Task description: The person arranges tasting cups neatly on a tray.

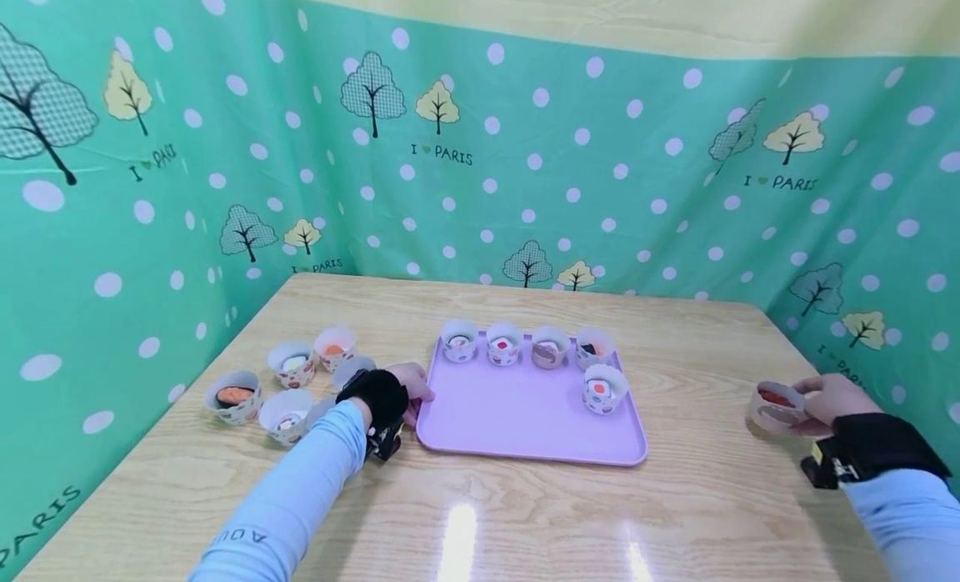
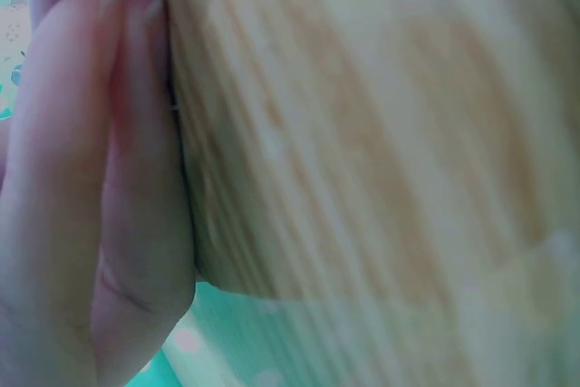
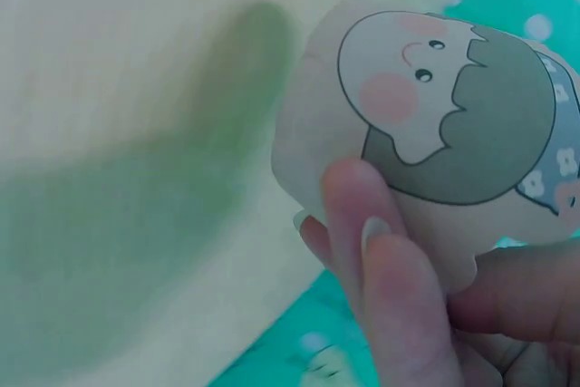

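Observation:
At the right of the table, my right hand [image 1: 828, 398] grips a paper cup [image 1: 777, 407] with a red piece inside. In the right wrist view a cartoon face [image 3: 399, 88] is printed on that cup's wall, and the fingers [image 3: 403, 305] press its side. My left hand [image 1: 411, 386] holds the left edge of a lilac tray [image 1: 510, 419]; its fingers [image 2: 63, 133] reach the tray's rim in the left wrist view. Along the tray's far side stand several cups with sushi-like pieces, among them one cup [image 1: 503, 344] with a red-centred roll. Another cup [image 1: 603, 390] stands at the tray's right side.
More cups stand left of the tray, including one with an orange-topped piece [image 1: 235, 396] and another cup [image 1: 291, 365] behind it. My left forearm partly covers some of them. A green dotted curtain [image 1: 480, 165] hangs around the wooden table [image 1: 697, 515].

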Tool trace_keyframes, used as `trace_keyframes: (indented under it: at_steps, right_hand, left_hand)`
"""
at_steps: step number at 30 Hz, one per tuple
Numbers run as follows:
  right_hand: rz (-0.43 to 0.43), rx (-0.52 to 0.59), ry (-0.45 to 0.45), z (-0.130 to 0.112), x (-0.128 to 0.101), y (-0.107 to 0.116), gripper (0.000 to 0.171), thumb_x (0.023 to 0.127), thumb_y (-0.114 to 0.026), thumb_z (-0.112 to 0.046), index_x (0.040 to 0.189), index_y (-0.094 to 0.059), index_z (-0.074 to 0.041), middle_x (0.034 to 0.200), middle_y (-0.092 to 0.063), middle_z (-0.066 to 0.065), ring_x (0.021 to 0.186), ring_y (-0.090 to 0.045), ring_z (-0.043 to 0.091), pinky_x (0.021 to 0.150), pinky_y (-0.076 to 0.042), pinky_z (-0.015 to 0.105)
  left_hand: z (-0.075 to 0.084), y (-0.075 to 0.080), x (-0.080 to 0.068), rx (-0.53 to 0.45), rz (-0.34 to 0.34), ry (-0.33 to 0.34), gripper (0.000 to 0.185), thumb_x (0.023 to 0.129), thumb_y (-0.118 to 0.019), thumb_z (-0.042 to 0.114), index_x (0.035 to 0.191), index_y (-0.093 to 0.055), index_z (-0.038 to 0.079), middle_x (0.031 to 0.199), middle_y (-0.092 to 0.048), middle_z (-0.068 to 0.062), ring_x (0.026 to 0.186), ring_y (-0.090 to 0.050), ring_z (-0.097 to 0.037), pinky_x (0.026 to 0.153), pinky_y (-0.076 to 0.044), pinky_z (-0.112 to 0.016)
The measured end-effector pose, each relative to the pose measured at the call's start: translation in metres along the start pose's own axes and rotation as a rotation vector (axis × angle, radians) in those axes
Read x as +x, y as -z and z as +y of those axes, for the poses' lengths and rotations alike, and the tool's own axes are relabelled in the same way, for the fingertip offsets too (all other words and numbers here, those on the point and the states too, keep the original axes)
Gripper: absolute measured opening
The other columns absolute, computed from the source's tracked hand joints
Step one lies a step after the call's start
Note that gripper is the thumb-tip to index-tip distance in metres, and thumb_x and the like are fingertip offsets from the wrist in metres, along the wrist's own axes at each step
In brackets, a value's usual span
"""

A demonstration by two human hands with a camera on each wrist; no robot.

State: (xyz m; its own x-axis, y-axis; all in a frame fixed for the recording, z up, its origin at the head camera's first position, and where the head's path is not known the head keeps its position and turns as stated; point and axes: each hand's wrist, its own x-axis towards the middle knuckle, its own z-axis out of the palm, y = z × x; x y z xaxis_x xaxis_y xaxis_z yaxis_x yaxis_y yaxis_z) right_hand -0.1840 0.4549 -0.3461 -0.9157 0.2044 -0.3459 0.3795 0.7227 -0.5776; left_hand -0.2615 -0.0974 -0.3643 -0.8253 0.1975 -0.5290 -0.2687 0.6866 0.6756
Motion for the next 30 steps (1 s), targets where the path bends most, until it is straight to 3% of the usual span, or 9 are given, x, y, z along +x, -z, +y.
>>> trace_keyframes:
  at_steps: [5, 11, 16, 22, 30]
  right_hand:
    - [-0.012, -0.029, 0.162, -0.06, -0.005, -0.011, 0.043, 0.081, -0.04, 0.002, 0.118, -0.027, 0.022, 0.08, -0.059, 0.021, 0.062, -0.063, 0.019, 0.06, -0.054, 0.032]
    - [0.02, -0.15, 0.316, -0.14, -0.009, -0.032, 0.042, 0.088, -0.045, -0.023, 0.115, -0.043, 0.009, 0.084, -0.061, 0.018, 0.062, -0.063, 0.015, 0.06, -0.054, 0.03]
    - [-0.051, -0.124, 0.398, -0.19, -0.01, -0.056, 0.032, 0.088, -0.042, -0.01, 0.115, -0.045, 0.005, 0.092, -0.059, 0.024, 0.062, -0.062, 0.017, 0.059, -0.054, 0.029]
    - [-0.129, -0.073, 0.502, -0.219, -0.006, -0.093, 0.028, 0.086, -0.043, -0.005, 0.111, -0.049, 0.007, 0.092, -0.059, 0.026, 0.06, -0.063, 0.021, 0.059, -0.054, 0.034]
    - [-0.211, -0.037, 0.452, -0.229, 0.004, -0.135, 0.029, 0.083, -0.041, 0.004, 0.111, -0.049, 0.006, 0.095, -0.058, 0.025, 0.056, -0.062, 0.02, 0.058, -0.054, 0.036]
  left_hand:
    - [-0.005, -0.002, 0.011, 0.05, 0.011, 0.008, 0.008, 0.082, -0.051, 0.004, 0.077, -0.044, 0.002, 0.055, -0.047, -0.007, 0.041, -0.049, -0.012, 0.043, -0.049, -0.02]
    - [-0.001, -0.001, 0.001, 0.028, 0.02, 0.011, 0.008, 0.082, -0.05, 0.005, 0.079, -0.043, 0.003, 0.059, -0.047, -0.008, 0.042, -0.048, -0.012, 0.043, -0.049, -0.019]
    - [0.0, -0.001, -0.002, 0.019, 0.016, -0.002, 0.007, 0.082, -0.049, 0.004, 0.08, -0.044, 0.001, 0.062, -0.048, -0.009, 0.044, -0.049, -0.012, 0.044, -0.049, -0.02]
    - [0.002, 0.0, -0.004, -0.012, 0.006, 0.007, 0.006, 0.083, -0.049, 0.005, 0.084, -0.044, 0.001, 0.065, -0.048, -0.009, 0.047, -0.049, -0.013, 0.047, -0.05, -0.021]
    - [0.001, 0.0, -0.004, -0.029, 0.007, -0.004, 0.006, 0.082, -0.05, 0.005, 0.084, -0.045, 0.001, 0.066, -0.049, -0.009, 0.049, -0.05, -0.014, 0.048, -0.051, -0.023]
